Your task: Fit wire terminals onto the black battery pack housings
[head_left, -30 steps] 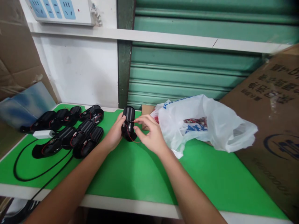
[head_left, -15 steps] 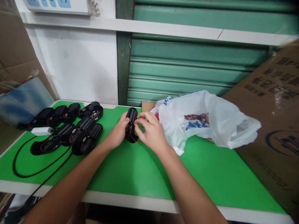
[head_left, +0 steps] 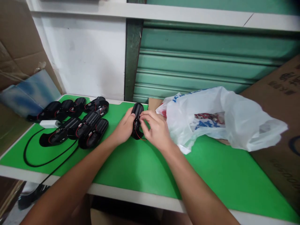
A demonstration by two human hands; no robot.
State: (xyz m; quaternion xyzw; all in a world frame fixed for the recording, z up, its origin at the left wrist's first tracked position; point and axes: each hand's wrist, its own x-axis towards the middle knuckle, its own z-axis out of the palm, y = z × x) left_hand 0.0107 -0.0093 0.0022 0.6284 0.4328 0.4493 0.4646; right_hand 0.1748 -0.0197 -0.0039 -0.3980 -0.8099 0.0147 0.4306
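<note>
Behind the green tabletop [head_left: 131,168], ribbed shutter [head_left: 187,64]

Shows one plastic bag [head_left: 234,125]. Counts, left of the bag, two hands [head_left: 125,126], one held device [head_left: 137,110], at least seven lying devices [head_left: 87,125].

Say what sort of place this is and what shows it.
Probably a small workshop with an assembly bench, judging by the wired black units grouped on it, another unit held up for handwork, and the green shutter behind.
</note>
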